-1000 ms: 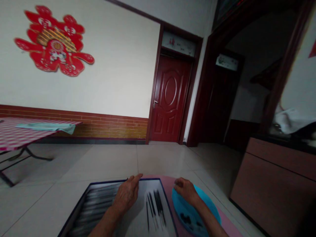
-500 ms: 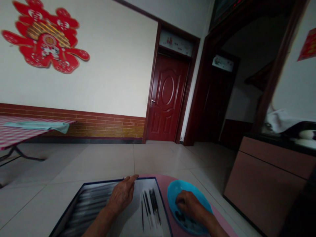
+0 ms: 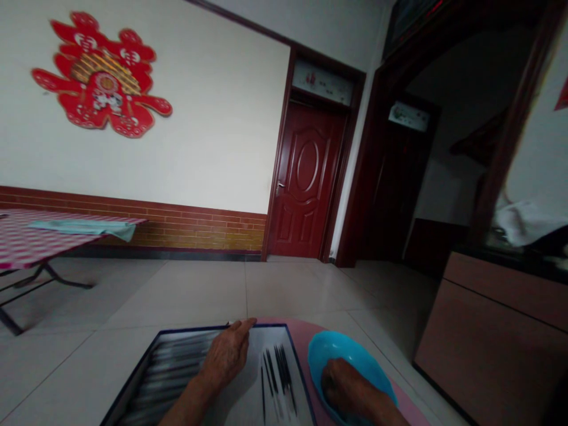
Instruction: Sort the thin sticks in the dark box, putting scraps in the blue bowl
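A shallow tray with a blue rim (image 3: 266, 325) lies on a round pink tabletop (image 3: 302, 337). My left hand (image 3: 228, 354) rests over the tray, its fingers stretched out towards the far rim. Left of that hand is a row of blurred greyish strips (image 3: 171, 367); to its right, several slim dark-tipped sticks (image 3: 284, 367) lie side by side on the white tray bottom. My right hand (image 3: 345, 381) is down inside a blue bowl (image 3: 332, 342) beside the tray, fingers curled. Whatever those fingers hold is hidden, and the hand covers much of the bowl's inside.
On the left stands a folding table with a red checked cover (image 3: 26, 242) and a pale green cloth (image 3: 89, 226) on it. A brownish cabinet (image 3: 497, 319) is at the right. Behind are a tiled floor (image 3: 213, 290) and a closed red door (image 3: 306, 183).
The view has swung slightly left. My right hand has shifted within the bowl, and the dark pieces seen there before are now hidden. My left hand stays over the tray.
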Demonstrator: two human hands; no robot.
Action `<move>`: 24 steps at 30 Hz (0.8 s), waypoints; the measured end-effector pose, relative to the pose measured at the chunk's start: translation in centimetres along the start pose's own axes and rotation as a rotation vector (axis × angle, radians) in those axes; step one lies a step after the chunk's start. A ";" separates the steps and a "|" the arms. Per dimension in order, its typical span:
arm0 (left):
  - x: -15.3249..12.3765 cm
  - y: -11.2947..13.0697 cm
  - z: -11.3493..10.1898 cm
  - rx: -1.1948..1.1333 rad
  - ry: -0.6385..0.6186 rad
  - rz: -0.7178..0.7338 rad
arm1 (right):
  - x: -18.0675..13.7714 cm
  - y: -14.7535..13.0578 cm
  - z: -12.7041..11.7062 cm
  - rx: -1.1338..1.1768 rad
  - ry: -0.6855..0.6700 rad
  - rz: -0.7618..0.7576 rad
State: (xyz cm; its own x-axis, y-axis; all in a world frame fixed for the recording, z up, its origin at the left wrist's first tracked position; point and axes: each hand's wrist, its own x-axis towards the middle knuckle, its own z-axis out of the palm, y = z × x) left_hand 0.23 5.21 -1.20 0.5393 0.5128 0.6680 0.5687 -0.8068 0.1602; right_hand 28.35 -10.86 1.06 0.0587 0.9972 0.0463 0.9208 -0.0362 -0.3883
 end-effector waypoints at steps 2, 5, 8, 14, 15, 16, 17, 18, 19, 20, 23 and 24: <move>0.0 0.1 0.0 -0.002 0.013 -0.004 | 0.3 -0.1 -0.3 0.023 0.088 -0.001; -0.1 0.1 0.4 -0.035 0.069 0.006 | 1.8 -1.4 -1.3 0.195 0.225 -0.017; -0.2 0.1 0.9 -0.077 0.173 0.006 | 4.3 -4.8 -1.8 0.527 0.286 -0.035; 0.1 0.3 0.2 -0.110 0.268 -0.011 | 9.0 -12.8 0.4 1.172 0.280 0.066; 0.2 0.3 0.0 -0.109 0.285 -0.009 | 9.5 -13.7 1.1 1.255 0.275 0.082; 0.2 0.3 -0.2 -0.110 0.302 -0.005 | 9.8 -14.3 1.8 1.328 0.269 0.089; 0.3 0.3 -0.3 -0.113 0.313 -0.002 | 10.1 -14.7 2.5 1.395 0.264 0.094; 0.4 0.3 -0.3 -0.117 0.313 -0.002 | 10.2 -14.8 3.1 1.458 0.259 0.096; 0.4 0.3 -0.2 -0.120 0.303 -0.007 | 10.3 -14.8 3.8 1.517 0.253 0.099; 0.4 0.3 -0.2 -0.123 0.285 -0.016 | 10.4 -14.6 4.4 1.571 0.241 0.098; 0.3 0.4 0.2 -0.118 0.242 -0.049 | 10.6 -13.6 5.9 1.694 0.215 0.089; 0.3 0.4 0.3 -0.114 0.231 -0.057 | 10.7 -13.3 6.2 1.715 0.211 0.096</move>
State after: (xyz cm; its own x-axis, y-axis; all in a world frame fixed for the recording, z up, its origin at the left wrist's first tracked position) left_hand 0.82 5.14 -1.19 0.3448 0.4883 0.8016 0.5137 -0.8129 0.2742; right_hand 14.31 0.73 1.06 0.2588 0.9657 0.0223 -0.5060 0.1552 -0.8485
